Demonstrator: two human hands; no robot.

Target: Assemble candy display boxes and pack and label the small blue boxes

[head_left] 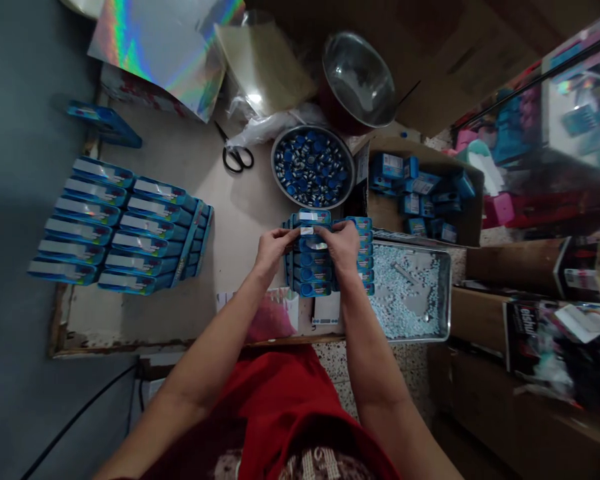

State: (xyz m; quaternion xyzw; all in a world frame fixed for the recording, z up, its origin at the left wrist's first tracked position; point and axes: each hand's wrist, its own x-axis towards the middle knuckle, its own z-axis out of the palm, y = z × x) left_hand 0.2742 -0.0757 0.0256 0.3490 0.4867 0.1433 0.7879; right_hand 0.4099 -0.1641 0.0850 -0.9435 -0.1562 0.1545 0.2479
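Note:
My left hand [271, 255] and my right hand [344, 248] meet over stacked blue boxes [314, 273] in front of me. Between their fingertips is a small white sticker [307, 231], pinched from both sides at the end of one box near the top of the stack. The sticker's edges are partly covered by my fingers. Another column of blue boxes [366, 260] stands just right of my right hand, partly hidden by it. Below the stack lies a small white digital scale [325, 320].
Left are more stacked blue boxes [105, 213]. Black scissors [237, 159], a bowl of blue-and-silver caps [313, 167] and a steel bowl [359, 80] sit at the back. Right are a carton of blue boxes [473, 213] and a metal tray of pale pellets [449, 293].

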